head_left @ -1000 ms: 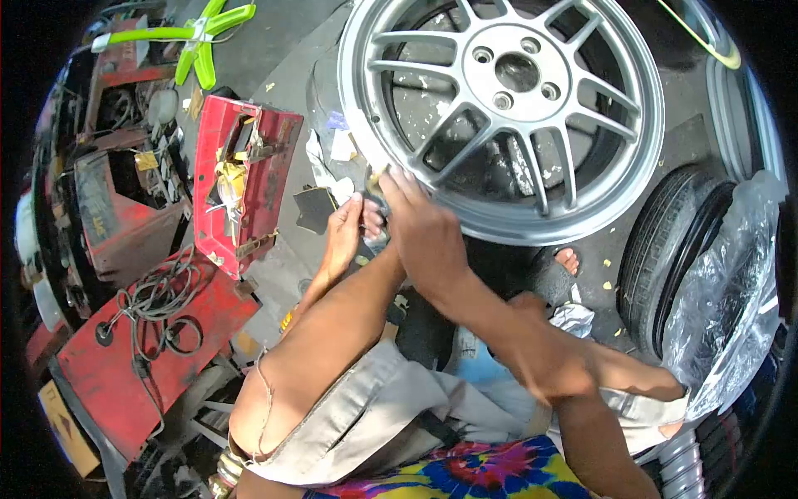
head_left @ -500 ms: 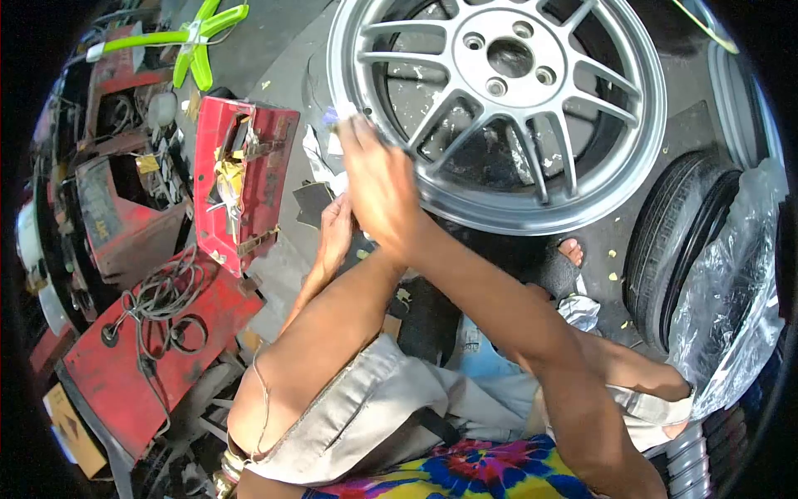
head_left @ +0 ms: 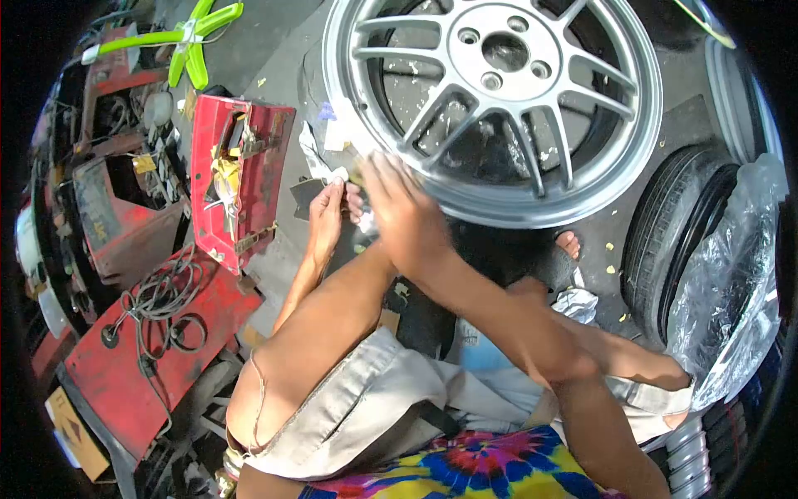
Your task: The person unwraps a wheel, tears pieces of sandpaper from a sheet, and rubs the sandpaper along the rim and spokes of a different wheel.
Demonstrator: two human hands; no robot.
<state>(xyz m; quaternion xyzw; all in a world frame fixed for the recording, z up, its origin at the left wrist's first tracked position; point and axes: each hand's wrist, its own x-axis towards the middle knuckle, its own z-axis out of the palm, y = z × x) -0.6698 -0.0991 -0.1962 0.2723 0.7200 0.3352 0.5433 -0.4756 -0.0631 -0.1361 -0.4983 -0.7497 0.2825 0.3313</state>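
Observation:
A silver alloy wheel rim (head_left: 490, 214) with paired spokes lies face up before me. My right hand (head_left: 403, 208) is laid over its near left edge, with the fingers stretched out and slightly blurred; anything under them is hidden. Close beside it, just off the rim, is my left hand (head_left: 332, 212). Its fingers are bent, and the thumb presses on a small white scrap (head_left: 339, 175), perhaps paper or cloth. On the floor past the left hand lie a crumpled whitish strip (head_left: 312, 150) and a dark flat piece (head_left: 307, 198).
A red metal case (head_left: 237, 179) stands at left, near a red panel (head_left: 125, 366) with a coiled grey cable (head_left: 170, 303). On the right are a tire (head_left: 665, 241) and clear plastic wrap (head_left: 731, 291). A green star-shaped stand (head_left: 191, 37) is at upper left.
My right hand has moved down and toward me along the rim's edge. More of my left hand now shows beside it. The whole view has shifted slightly.

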